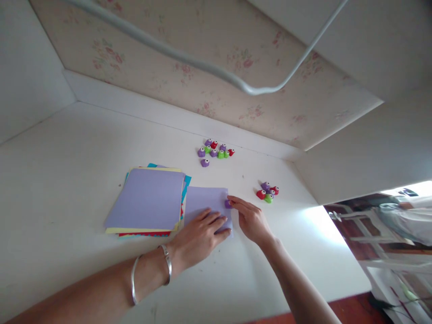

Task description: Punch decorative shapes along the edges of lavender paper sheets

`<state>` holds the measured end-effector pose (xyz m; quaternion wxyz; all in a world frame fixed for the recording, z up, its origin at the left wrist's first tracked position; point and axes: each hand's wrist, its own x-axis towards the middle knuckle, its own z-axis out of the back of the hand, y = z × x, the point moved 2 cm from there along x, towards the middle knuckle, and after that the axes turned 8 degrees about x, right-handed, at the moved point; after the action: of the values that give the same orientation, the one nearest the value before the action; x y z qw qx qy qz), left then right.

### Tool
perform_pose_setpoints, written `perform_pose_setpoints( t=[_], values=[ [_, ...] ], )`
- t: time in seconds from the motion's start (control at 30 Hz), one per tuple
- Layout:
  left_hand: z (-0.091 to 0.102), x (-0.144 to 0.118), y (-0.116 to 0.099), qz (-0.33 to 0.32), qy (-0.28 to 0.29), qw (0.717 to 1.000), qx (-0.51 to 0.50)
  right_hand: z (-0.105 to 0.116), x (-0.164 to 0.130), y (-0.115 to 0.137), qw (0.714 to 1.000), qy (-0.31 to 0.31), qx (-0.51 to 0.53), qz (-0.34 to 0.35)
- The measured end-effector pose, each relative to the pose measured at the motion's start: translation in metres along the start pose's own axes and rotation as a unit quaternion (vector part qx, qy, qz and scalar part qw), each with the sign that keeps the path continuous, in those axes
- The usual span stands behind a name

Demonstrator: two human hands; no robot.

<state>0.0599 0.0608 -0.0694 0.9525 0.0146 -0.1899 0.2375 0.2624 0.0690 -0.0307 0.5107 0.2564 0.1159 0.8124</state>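
Lilac paper sheet lying on the white surface: left hand pressing it flat, steadying it, while right hand is pinching a small purple punch at its edge.

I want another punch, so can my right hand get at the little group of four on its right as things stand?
Probably yes. The right hand rests on a purple punch at the sheet's edge, and only bare table lies between it and the group of four.
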Motion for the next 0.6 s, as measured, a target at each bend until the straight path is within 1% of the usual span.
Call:
perform_pose_setpoints(
  t=[0.17,0.3,0.4,0.47,0.6],
  values=[
    [0.0,-0.001,0.0,0.0,-0.003,1.0,0.007,0.001,-0.001,-0.002,0.999,-0.012,0.026,-0.035],
    [0.001,-0.001,0.001,-0.001,-0.016,1.0,0.017,0.0,0.002,-0.005,0.996,-0.023,0.034,-0.085],
    [0.001,0.0,0.001,0.0,-0.022,1.0,0.013,-0.002,0.001,-0.01,0.99,-0.038,0.059,-0.125],
    [0.002,0.0,0.001,0.002,-0.023,1.0,0.011,-0.002,-0.002,-0.015,0.984,-0.058,0.083,-0.144],
    [0.004,0.001,0.001,0.001,-0.02,1.0,0.006,0.002,-0.012,-0.028,0.964,-0.135,0.145,-0.18]
  ],
)
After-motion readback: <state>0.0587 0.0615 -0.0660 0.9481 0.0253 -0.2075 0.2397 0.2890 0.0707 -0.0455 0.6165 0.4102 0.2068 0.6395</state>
